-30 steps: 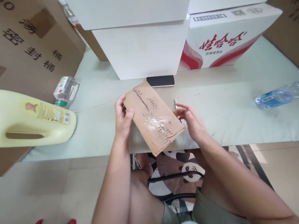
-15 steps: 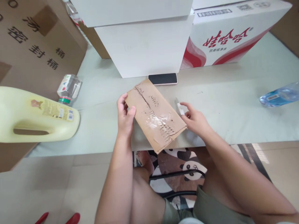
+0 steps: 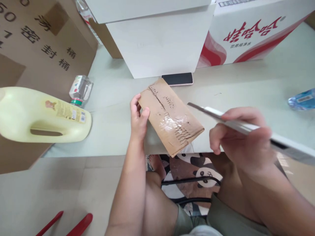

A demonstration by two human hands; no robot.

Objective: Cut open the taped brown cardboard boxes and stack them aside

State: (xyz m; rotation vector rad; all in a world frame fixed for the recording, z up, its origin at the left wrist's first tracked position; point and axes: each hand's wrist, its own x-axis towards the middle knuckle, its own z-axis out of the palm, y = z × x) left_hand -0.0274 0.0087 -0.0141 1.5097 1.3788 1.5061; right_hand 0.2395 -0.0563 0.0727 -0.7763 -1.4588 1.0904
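Observation:
A flat brown cardboard package (image 3: pixel 169 114), scored with rows of cuts and patched with shiny clear tape, tilts over the table's front edge. My left hand (image 3: pixel 139 119) grips its left side, thumb on top. Off to the right of the package, my right hand (image 3: pixel 243 141) is raised close to the camera, closed around a white utility knife (image 3: pixel 236 126). Its narrow blade extends leftward, toward the package but apart from it. The knife's body looks slightly blurred.
A black-screened phone (image 3: pixel 177 79) lies behind the package, against a white box (image 3: pixel 159 49). Pale yellow jug (image 3: pixel 71 131), small clear bottle (image 3: pixel 80 90) and large carton (image 3: pixel 49 39) stand at left. A blue-labelled bottle (image 3: pixel 303 99) lies at right.
My right hand has lifted toward the camera and moved right, bringing the knife up away from the package. The whole view has shifted slightly; my left hand keeps its grip.

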